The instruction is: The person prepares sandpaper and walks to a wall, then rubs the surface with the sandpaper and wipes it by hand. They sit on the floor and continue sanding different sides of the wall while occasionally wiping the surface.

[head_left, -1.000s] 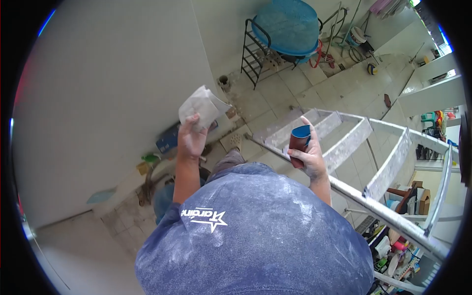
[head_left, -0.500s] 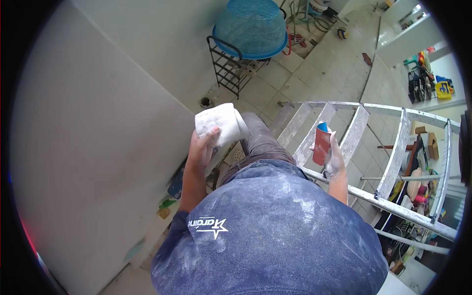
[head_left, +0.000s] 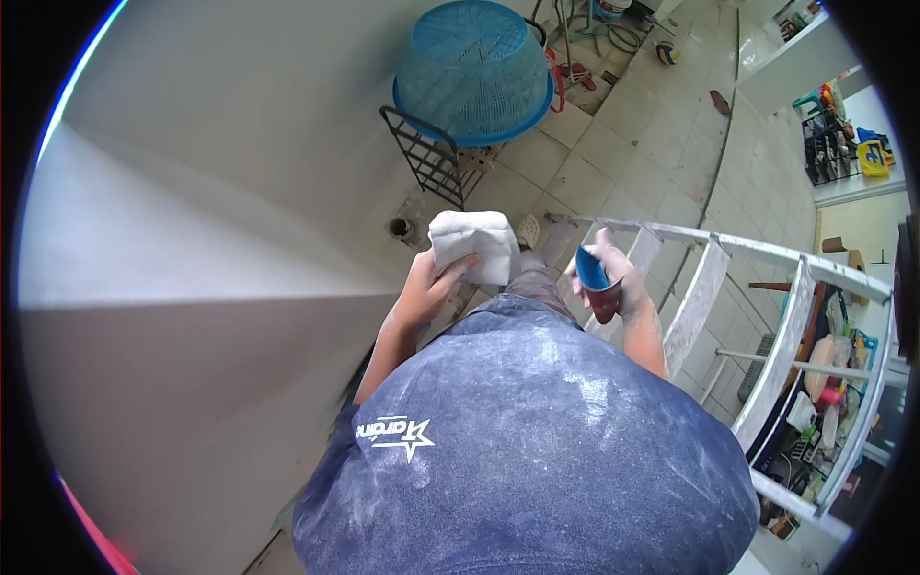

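Note:
My left hand [head_left: 439, 286] is closed on a folded white cloth [head_left: 476, 241], the thumb pressed across its near face. On the other side, my right hand [head_left: 628, 287] is coated in white dust and holds a curled piece of sandpaper [head_left: 604, 303]. The sandpaper is reddish-brown outside and blue inside, bent into a trough. Some fingers of that hand are hidden behind it. Both hands are apart, in front of the dusty dark-blue shirt [head_left: 537, 431].
A dusty metal ladder [head_left: 695, 302] stands close on the right. Ahead, an upturned blue basket [head_left: 474, 77] rests on a dark rack [head_left: 422, 153]. A pale wall [head_left: 211, 211] runs along the left. Near its foot is an open pipe [head_left: 401, 228]. A ball [head_left: 668, 53] lies farther off.
Both hands have come closer together: the left with the cloth moved right, the right with the sandpaper moved left. The sandpaper has tipped, showing more of its blue inside. The view has shifted.

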Demonstrator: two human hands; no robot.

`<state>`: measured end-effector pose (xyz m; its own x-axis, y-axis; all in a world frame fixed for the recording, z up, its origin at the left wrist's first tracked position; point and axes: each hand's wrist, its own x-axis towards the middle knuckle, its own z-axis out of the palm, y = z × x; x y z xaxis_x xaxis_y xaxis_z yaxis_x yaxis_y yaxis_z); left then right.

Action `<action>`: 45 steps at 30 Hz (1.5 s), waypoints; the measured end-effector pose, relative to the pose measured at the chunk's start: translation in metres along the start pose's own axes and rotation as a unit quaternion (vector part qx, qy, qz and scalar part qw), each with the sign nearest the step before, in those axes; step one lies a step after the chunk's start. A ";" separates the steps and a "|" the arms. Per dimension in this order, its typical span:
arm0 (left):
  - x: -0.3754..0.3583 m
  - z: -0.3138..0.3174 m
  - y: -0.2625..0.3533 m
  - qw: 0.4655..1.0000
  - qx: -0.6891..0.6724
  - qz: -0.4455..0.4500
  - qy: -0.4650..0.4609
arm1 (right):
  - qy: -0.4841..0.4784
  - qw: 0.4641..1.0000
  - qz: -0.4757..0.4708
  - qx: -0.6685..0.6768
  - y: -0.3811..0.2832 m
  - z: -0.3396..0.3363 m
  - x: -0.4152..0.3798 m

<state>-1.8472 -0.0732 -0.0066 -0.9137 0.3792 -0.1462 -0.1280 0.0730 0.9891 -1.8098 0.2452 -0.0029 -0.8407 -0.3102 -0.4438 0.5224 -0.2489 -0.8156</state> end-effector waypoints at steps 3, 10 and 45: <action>0.082 0.013 0.019 0.999 -0.018 0.034 -0.030 | -0.004 0.989 -0.057 -0.134 -0.034 -0.019 0.050; 0.301 0.083 0.073 0.953 0.019 -0.031 -0.302 | 0.087 0.980 -0.103 -0.147 -0.117 -0.118 0.115; 0.859 0.598 0.143 0.802 0.060 0.297 -0.515 | 0.500 0.841 -0.191 0.078 -0.278 -0.638 0.107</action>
<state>-2.4200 0.8145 -0.0016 0.0109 0.9361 0.3516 0.3055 -0.3380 0.8902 -2.1356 0.8665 -0.0601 -0.6107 0.7270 -0.3139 0.1337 -0.2961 -0.9458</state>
